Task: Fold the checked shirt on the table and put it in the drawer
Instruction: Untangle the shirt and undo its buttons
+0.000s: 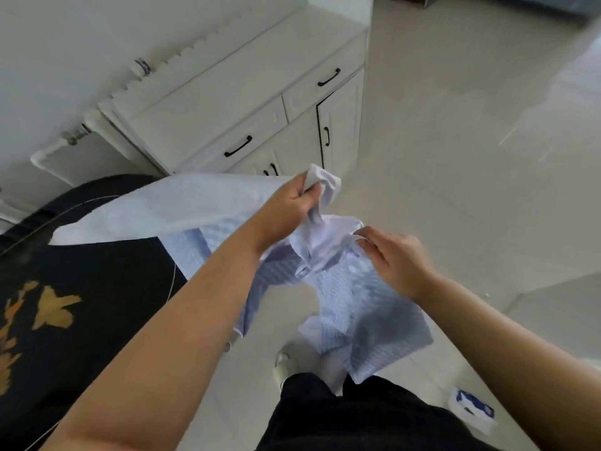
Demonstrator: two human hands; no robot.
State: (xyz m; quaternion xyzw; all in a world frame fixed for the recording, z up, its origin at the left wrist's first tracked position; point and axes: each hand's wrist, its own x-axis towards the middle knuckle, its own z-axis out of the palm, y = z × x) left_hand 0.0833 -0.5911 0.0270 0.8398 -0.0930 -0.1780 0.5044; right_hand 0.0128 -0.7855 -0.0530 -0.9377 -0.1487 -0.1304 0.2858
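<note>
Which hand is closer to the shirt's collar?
Right, narrowly. The right hand has its fingertips on the collar of the checked shirt. The left hand is just above it, gripping bunched fabric of the same shirt.

Pretty plain room, everything's white or pale. The floor (pixel 439 157) is light glossy tile with daylight glare streaking across the right side. Against the white wall (pixel 65 43) there's a white cabinet (pixel 247 92) with two drawers on top and doors underneath, all with black curved handles (pixel 238 146); the right-hand door looks slightly ajar. A white radiator pipe (pixel 65 141) runs along the wall just left of the cabinet. Bottom left is a dark table (pixel 97 288) with a gold leafy pattern (pixel 55 307) on it.
</note>
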